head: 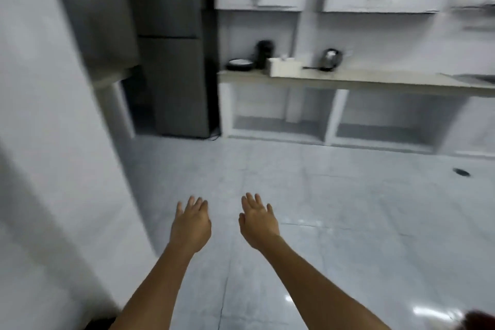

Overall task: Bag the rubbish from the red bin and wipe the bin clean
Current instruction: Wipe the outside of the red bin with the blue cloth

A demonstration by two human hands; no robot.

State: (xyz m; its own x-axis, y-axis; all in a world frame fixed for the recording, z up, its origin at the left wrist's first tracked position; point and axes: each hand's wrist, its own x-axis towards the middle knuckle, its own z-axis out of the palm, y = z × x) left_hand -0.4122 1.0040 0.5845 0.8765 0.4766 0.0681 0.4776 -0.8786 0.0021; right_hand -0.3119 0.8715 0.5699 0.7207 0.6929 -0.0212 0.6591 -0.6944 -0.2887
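At lower centre of the frame, left grip [190, 225] and right grip [258, 224] both spread, empty, above the floor [321, 195]. At lower right corner, blurred red edge, likely the bin [480, 321]. Looks like light, stiff plastic; calls for a hold on the rim.

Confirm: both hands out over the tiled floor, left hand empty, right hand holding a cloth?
Wrong on one point. The head view shows the right hand holding no cloth: it is open and empty, fingers straight, like the left hand. Both are out over the tiled floor.
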